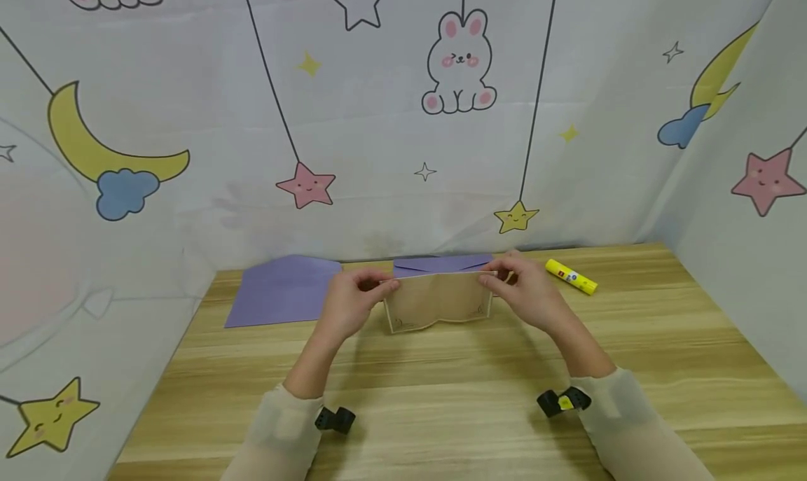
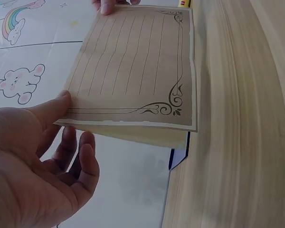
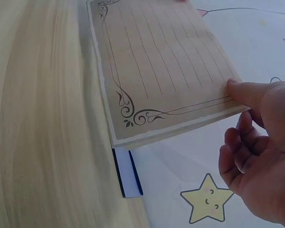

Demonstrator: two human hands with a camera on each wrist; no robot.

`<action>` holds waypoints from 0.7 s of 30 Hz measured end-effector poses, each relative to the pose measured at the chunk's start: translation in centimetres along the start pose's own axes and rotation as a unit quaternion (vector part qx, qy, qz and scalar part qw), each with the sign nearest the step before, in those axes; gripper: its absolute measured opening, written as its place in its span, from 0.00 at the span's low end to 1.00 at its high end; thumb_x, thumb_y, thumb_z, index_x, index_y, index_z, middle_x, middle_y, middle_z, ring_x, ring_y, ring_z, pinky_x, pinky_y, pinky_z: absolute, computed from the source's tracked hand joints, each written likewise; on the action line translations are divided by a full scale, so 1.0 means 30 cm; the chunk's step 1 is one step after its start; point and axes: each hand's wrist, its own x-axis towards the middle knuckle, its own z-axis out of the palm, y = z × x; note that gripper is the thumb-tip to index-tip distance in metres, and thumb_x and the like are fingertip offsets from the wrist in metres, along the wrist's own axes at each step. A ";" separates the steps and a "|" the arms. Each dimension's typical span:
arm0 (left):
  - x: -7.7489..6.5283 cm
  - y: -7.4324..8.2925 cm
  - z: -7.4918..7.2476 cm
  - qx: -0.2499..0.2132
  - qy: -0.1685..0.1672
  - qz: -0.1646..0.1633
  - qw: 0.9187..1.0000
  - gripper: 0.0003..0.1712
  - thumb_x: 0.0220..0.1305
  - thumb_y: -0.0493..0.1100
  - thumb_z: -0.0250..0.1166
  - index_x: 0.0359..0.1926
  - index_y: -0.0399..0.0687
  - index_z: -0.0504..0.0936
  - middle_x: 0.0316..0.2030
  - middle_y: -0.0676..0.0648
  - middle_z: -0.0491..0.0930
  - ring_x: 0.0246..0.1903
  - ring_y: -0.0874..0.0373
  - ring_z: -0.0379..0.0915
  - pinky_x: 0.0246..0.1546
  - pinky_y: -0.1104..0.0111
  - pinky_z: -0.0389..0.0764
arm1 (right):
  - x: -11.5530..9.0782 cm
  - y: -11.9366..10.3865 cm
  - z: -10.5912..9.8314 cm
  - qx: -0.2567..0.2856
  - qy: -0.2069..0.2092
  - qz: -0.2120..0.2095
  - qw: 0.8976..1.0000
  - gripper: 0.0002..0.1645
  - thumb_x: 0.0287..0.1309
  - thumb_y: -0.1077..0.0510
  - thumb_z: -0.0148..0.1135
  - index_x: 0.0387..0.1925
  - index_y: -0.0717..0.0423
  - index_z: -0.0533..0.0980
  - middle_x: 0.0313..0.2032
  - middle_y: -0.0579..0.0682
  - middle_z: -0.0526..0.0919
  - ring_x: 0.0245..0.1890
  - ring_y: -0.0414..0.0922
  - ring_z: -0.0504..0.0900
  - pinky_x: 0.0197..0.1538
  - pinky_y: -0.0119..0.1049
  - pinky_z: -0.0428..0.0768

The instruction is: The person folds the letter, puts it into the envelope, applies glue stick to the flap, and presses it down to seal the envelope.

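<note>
A folded sheet of tan letter paper [image 1: 438, 300], lined and with scrollwork corners, is held up by its top corners over the table. My left hand [image 1: 354, 297] pinches its left corner between thumb and fingers. The right corner is pinched by my right hand [image 1: 522, 290]. In the left wrist view the printed lines of the letter paper [image 2: 123, 61] face the camera, with a second layer showing behind. Just behind the paper lies a purple envelope [image 1: 435, 263], its lower part hidden. The right wrist view shows the right hand's thumb [image 3: 249, 92] flat on the sheet.
Another purple envelope [image 1: 284, 292] with its flap raised lies at the back left of the wooden table [image 1: 441, 411]. A yellow glue stick [image 1: 570, 276] lies at the back right. A printed cloth [image 1: 378, 131] hangs behind the table's far edge.
</note>
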 end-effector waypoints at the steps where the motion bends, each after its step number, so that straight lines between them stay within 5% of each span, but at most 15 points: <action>1: 0.000 -0.001 -0.003 0.000 -0.002 0.000 1.000 0.09 0.69 0.48 0.75 0.44 0.50 0.93 0.35 0.52 0.89 0.37 0.49 0.83 0.36 0.62 0.82 | -0.001 0.000 -0.002 0.001 0.001 0.001 1.000 0.08 0.73 0.54 0.69 0.46 0.53 0.88 0.39 0.49 0.78 0.39 0.47 0.77 0.41 0.37 0.80; 7: 0.000 -0.010 -0.008 -0.041 -0.034 -0.014 0.998 0.09 0.71 0.45 0.73 0.43 0.45 0.92 0.34 0.49 0.87 0.35 0.51 0.82 0.36 0.58 0.86 | 0.001 0.012 -0.007 0.046 -0.015 0.047 0.998 0.12 0.77 0.50 0.65 0.46 0.53 0.85 0.41 0.50 0.84 0.39 0.49 0.81 0.41 0.40 0.82; 14: 0.004 -0.033 -0.012 -0.097 -0.092 -0.073 0.988 0.09 0.73 0.41 0.71 0.42 0.37 0.88 0.29 0.45 0.87 0.26 0.55 0.81 0.30 0.65 0.86 | 0.005 0.026 0.004 0.085 -0.023 0.091 0.992 0.15 0.79 0.51 0.62 0.50 0.59 0.84 0.38 0.53 0.88 0.35 0.49 0.83 0.42 0.47 0.87; 21: -0.001 -0.033 -0.014 -0.090 -0.210 -0.087 0.970 0.15 0.72 0.39 0.71 0.56 0.37 0.85 0.39 0.43 0.90 0.33 0.52 0.85 0.36 0.55 0.89 | 0.006 0.037 0.015 0.076 -0.043 0.090 0.992 0.14 0.78 0.51 0.62 0.49 0.57 0.84 0.36 0.51 0.87 0.33 0.48 0.82 0.38 0.47 0.85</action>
